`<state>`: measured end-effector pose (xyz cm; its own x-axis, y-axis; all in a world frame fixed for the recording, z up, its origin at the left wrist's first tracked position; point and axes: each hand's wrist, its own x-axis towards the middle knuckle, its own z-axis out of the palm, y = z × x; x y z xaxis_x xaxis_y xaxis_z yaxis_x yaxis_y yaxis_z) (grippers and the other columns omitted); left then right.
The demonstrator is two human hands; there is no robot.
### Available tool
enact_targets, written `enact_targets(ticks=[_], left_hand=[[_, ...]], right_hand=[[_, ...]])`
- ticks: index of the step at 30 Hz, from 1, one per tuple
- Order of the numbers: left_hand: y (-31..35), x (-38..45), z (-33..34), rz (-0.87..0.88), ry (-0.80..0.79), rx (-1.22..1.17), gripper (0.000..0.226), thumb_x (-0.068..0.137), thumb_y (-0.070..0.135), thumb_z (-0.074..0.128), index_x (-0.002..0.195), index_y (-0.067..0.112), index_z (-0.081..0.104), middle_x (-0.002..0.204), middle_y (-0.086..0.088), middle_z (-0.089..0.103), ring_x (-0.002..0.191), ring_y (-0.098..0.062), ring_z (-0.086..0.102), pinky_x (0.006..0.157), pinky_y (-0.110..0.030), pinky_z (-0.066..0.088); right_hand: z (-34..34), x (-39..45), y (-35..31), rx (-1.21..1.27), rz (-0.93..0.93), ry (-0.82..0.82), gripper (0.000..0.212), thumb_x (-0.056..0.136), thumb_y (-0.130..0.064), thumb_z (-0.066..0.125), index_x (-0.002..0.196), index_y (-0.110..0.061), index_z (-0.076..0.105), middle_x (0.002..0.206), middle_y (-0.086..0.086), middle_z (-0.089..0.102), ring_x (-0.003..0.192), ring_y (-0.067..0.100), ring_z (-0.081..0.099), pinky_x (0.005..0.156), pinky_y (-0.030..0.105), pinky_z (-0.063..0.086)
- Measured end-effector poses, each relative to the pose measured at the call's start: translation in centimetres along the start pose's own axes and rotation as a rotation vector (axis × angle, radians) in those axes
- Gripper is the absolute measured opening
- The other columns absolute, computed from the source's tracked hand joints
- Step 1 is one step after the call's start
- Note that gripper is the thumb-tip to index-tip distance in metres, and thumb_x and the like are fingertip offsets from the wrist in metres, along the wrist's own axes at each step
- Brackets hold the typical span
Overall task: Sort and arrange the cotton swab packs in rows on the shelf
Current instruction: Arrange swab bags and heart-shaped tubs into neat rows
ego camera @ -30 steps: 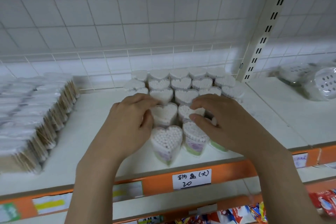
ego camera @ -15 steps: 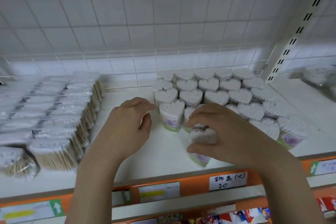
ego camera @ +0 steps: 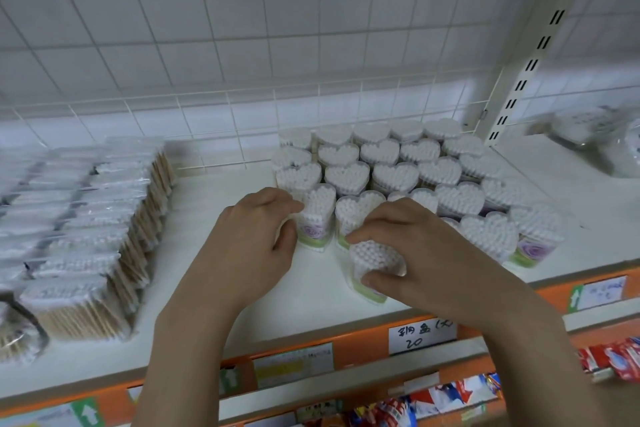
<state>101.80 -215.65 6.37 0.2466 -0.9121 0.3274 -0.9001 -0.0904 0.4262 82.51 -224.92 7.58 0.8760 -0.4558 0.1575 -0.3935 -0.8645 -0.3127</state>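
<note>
- The loose heart-shaped pack (ego camera: pixel 375 265) of cotton swabs stands near the shelf's front edge, just in front of the block of heart packs (ego camera: pixel 398 166), out of line with them.
- The right hand (ego camera: pixel 426 253) holds this pack, thumb under its near side and fingers curled over its far side.
- The left hand (ego camera: pixel 249 243) is curled beside the front-left pack (ego camera: pixel 317 218) of the block; fingertips seem to touch its side, but whether it truly grips I cannot tell.
- The block stands in rough rows toward the back fence, with the packs at the right end set askew.
- On the shelf (ego camera: pixel 214 288), well to the left, lie flat bagged swabs (ego camera: pixel 86 218) in stacked rows; the orange price rail (ego camera: pixel 346 340) runs along the front.
- Risk: the held pack is close to the edge, so a slip of the thumb could tip it over the rail. Pushing it into the block at an angle could knock tall, narrow neighbours over or skew the rows further.
- Compared with half a second ago, the scene is nearly the same: the right hand keeps its hold on the same pack in much the same spot, and the left hand stays beside the front-left pack. A second ago both hands were up among the packs.
</note>
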Motion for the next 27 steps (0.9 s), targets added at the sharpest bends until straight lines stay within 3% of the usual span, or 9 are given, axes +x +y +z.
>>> enact_targets(ticks=[5, 8, 11, 14, 17, 21, 24, 27], left_hand=[[-0.3, 0.1, 0.2, 0.016, 0.012, 0.034, 0.027, 0.084, 0.006, 0.059, 0.109, 0.012, 0.067, 0.116, -0.003, 0.061, 0.103, -0.023, 0.059, 0.086, -0.031, 0.046], [-0.6, 0.4, 0.6, 0.004, -0.001, 0.055, 0.031, 0.084, 0.017, 0.063, 0.114, 0.013, 0.064, 0.12, -0.001, 0.058, 0.109, -0.021, 0.056, 0.09, -0.028, 0.042], [-0.6, 0.8, 1.2, -0.024, 0.008, 0.031, 0.044, 0.08, 0.031, 0.069, 0.119, 0.013, 0.061, 0.121, 0.0, 0.055, 0.108, -0.019, 0.054, 0.091, -0.025, 0.041], [-0.2, 1.2, 2.1, -0.044, 0.022, -0.004, 0.053, 0.074, 0.035, 0.074, 0.12, 0.013, 0.059, 0.118, -0.001, 0.05, 0.102, -0.019, 0.054, 0.081, -0.019, 0.036], [-0.1, 1.3, 2.7, -0.081, 0.058, -0.027, 0.05, 0.075, 0.03, 0.074, 0.119, 0.013, 0.058, 0.118, -0.001, 0.046, 0.098, -0.02, 0.054, 0.074, -0.015, 0.03], [-0.2, 1.1, 2.9, -0.082, 0.089, -0.045, 0.046, 0.074, 0.023, 0.075, 0.115, 0.012, 0.06, 0.115, -0.003, 0.047, 0.091, -0.022, 0.055, 0.075, -0.019, 0.035], [-0.3, 0.8, 2.8, -0.083, 0.101, -0.036, 0.048, 0.073, 0.026, 0.076, 0.116, 0.014, 0.06, 0.114, -0.002, 0.047, 0.081, -0.016, 0.05, 0.072, -0.019, 0.034], [-0.4, 0.7, 2.7, -0.085, 0.096, -0.033, 0.049, 0.073, 0.031, 0.075, 0.117, 0.015, 0.06, 0.114, 0.0, 0.047, 0.083, -0.017, 0.052, 0.073, -0.017, 0.034]], right_hand=[[-0.2, 0.1, -0.1, 0.023, -0.006, 0.008, 0.043, 0.077, -0.042, 0.068, 0.118, -0.03, 0.06, 0.11, -0.013, 0.045, 0.106, 0.005, 0.036, 0.09, 0.005, 0.022], [-0.4, 0.4, -0.1, 0.042, -0.008, 0.047, 0.04, 0.08, -0.047, 0.063, 0.115, -0.027, 0.061, 0.11, -0.012, 0.049, 0.106, 0.003, 0.039, 0.092, 0.006, 0.024], [-0.5, 1.0, 0.1, 0.035, -0.006, 0.075, 0.036, 0.086, -0.043, 0.057, 0.115, -0.023, 0.062, 0.113, -0.01, 0.052, 0.109, 0.004, 0.042, 0.093, 0.011, 0.028], [-0.6, 1.8, 0.5, 0.023, -0.009, 0.087, 0.032, 0.091, -0.037, 0.053, 0.116, -0.02, 0.062, 0.113, -0.009, 0.054, 0.109, 0.007, 0.045, 0.092, 0.019, 0.033], [-0.7, 2.9, 0.8, 0.01, -0.015, 0.079, 0.029, 0.094, -0.03, 0.047, 0.118, -0.02, 0.06, 0.115, -0.009, 0.055, 0.109, 0.008, 0.044, 0.091, 0.021, 0.034], [-1.7, 5.1, 1.1, -0.034, -0.049, 0.053, 0.027, 0.096, -0.021, 0.042, 0.115, -0.016, 0.062, 0.114, -0.003, 0.057, 0.108, 0.013, 0.046, 0.09, 0.022, 0.034], [-2.5, 7.5, 1.1, -0.059, -0.069, 0.039, 0.028, 0.095, -0.018, 0.044, 0.115, -0.015, 0.062, 0.117, 0.001, 0.057, 0.109, 0.017, 0.048, 0.09, 0.026, 0.036], [-2.7, 10.4, 1.1, -0.112, -0.114, 0.023, 0.027, 0.094, -0.017, 0.045, 0.115, -0.014, 0.062, 0.117, 0.002, 0.057, 0.108, 0.018, 0.05, 0.092, 0.031, 0.039]])
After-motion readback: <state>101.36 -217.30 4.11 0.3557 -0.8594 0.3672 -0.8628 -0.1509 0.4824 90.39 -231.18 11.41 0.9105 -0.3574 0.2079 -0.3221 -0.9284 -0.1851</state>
